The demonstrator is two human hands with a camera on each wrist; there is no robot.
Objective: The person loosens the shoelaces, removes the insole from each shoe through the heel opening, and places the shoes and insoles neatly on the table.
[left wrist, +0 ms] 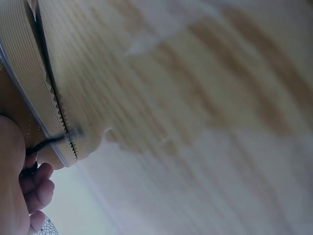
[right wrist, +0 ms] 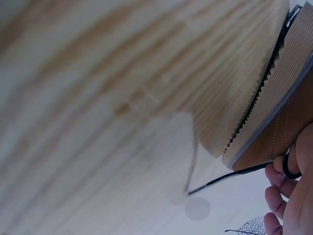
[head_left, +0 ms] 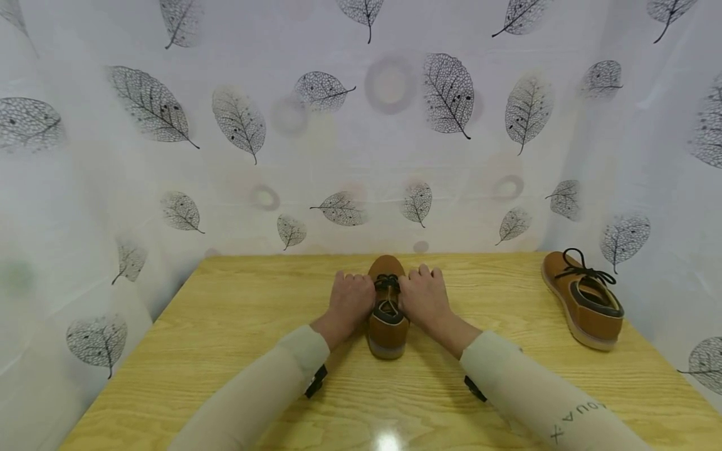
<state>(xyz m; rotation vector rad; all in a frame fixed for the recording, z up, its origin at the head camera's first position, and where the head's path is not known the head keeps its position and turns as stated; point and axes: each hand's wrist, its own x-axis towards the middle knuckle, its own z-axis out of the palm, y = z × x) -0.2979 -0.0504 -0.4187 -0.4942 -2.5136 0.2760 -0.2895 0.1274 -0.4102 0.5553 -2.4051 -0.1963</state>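
Note:
A brown lace-up shoe stands on the table, toe pointing away from me. My left hand is at its left side and my right hand at its right, both with curled fingers. Black shoelaces cross the front of the shoe between the hands. In the left wrist view, a black lace end sticks out from the left fingers beside the ribbed pale sole. The right wrist view shows the right fingers gripping a lace, its loose end trailing to the table and a small loop by the thumb.
A second brown shoe with its black laces in a bow stands near the table's right edge. The wooden table meets a white leaf-patterned curtain at the back and sides.

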